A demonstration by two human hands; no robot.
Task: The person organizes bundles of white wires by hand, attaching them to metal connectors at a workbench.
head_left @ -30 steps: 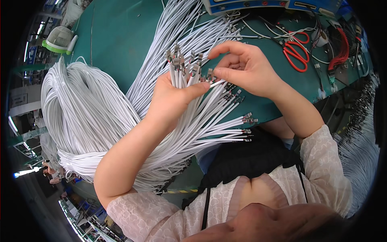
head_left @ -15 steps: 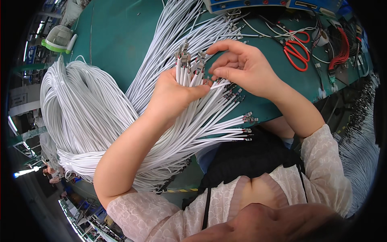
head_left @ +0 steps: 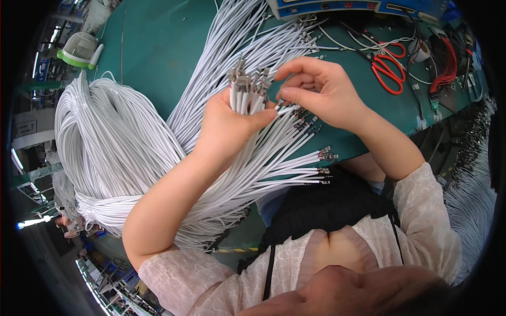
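Note:
My left hand (head_left: pixel 224 124) is closed around a bunch of white wires (head_left: pixel 243 102), whose crimped metal terminals stand up above the fist. Just to its right, my right hand (head_left: pixel 319 92) is curled, thumb and bent fingers close together at the metal-tipped end of a single white wire (head_left: pixel 287 110). Its index finger arches near the bunched terminals without gripping them. Below both hands, many more white wires (head_left: pixel 253 174) fan out to the right, their terminals hanging over the table's edge.
A thick looped wire bundle (head_left: pixel 105 142) lies at left. Further wires (head_left: pixel 216 63) run to the back of the green table (head_left: pixel 153 47). Red-handled scissors (head_left: pixel 388 73), a tape roll (head_left: pixel 419 51) and a blue device (head_left: pixel 358 6) are at back right; a small fan (head_left: pixel 79 48) stands far left.
The left fist has shifted slightly, and the bunched terminals sit closer together. One wire's metal end now shows beside my right thumb. My right hand has lowered a little.

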